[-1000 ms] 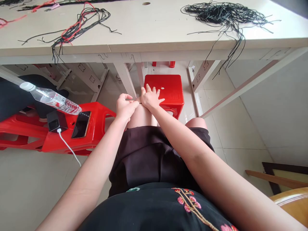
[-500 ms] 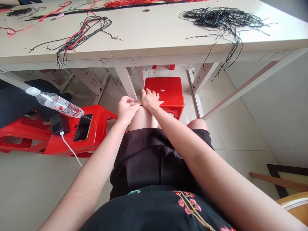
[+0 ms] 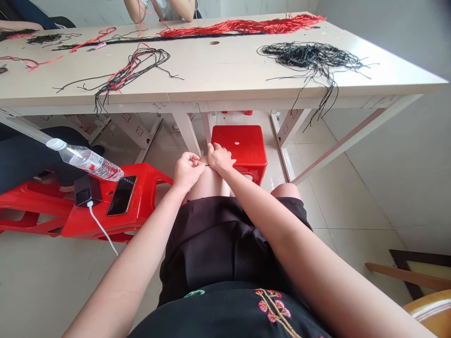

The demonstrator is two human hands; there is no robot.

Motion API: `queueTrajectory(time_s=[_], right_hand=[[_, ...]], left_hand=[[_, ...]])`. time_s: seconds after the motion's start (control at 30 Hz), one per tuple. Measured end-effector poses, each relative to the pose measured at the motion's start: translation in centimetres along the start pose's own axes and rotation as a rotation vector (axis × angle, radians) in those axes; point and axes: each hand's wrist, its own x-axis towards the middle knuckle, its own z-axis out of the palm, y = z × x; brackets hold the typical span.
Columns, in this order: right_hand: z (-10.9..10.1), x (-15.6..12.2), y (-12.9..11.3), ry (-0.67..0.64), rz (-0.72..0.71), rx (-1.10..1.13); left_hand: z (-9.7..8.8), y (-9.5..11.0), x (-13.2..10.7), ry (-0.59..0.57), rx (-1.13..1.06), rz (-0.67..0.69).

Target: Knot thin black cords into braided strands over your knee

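Above the knee [image 3: 207, 183], at twelve o'clock from the lap, the left hand [image 3: 186, 171] pinches a thin dark cord [image 3: 207, 165] between its fingertips. The right hand [image 3: 219, 158] sits bunched just beside it, its grip hard to tell. The cord looks light and limp, best held close to the pinch. A red stool [image 3: 239, 150] stands just beyond; a phone [image 3: 121, 195] lies at ten o'clock.

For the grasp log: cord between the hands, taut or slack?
Looks taut: the thin dark cord runs straight from the left hand to the right hand. It is too fine to be certain.
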Motion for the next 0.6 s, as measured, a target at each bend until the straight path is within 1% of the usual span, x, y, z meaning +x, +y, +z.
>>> queueTrajectory(time_s=[0.2, 0.37, 0.6], right_hand=[[0.2, 0.1, 0.1, -0.001, 0.011, -0.020], [0.4, 0.4, 0.1, 0.008, 0.007, -0.031], [0.2, 1.0, -0.3, -0.046, 0.040, -0.070]], left_hand=[[-0.4, 0.2, -0.2, -0.045, -0.028, -0.019], [-0.5, 0.0, 0.3, -0.066, -0.027, -0.031], [-0.4, -0.1, 0.7, -0.064, 0.002, -0.059]])
